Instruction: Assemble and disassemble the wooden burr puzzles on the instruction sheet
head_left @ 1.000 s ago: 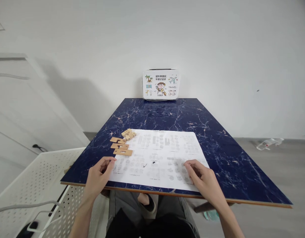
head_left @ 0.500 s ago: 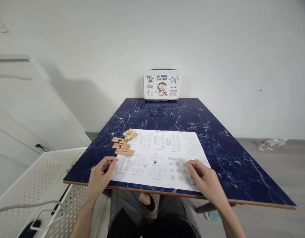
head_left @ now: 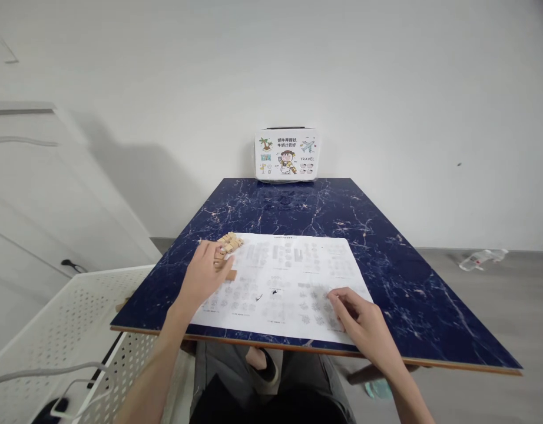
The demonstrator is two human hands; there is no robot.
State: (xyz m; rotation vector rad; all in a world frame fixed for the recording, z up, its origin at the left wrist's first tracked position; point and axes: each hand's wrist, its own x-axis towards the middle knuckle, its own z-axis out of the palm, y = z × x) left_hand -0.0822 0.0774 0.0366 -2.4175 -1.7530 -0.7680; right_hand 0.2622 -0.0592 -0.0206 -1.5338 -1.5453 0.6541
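Observation:
My left hand (head_left: 204,272) reaches over the small wooden pieces at the left edge of the paper sheet, its thumb and fingers apart. It covers most of the flat wooden plates; one corner of a brown plate (head_left: 231,275) shows beside the thumb. Just past the fingertips lies a cluster of small light wooden blocks (head_left: 231,241). My right hand (head_left: 357,315) rests on the lower right of the white printed sheet (head_left: 271,306), fingers curled and thumb tip close to the index finger, with nothing visible in it. The print is faint and blurred.
The sheet lies on a dark blue marbled table (head_left: 289,209) with a brown front edge. A white case with cartoon prints (head_left: 285,154) stands at the far end against the wall. To the left is a white perforated basket (head_left: 116,282) with cables; a clear plastic bottle (head_left: 481,259) lies on the floor at right.
My left hand has moved forward and right from the sheet's lower left edge onto the wooden plates, and its fingers have spread. My right hand has stayed in place.

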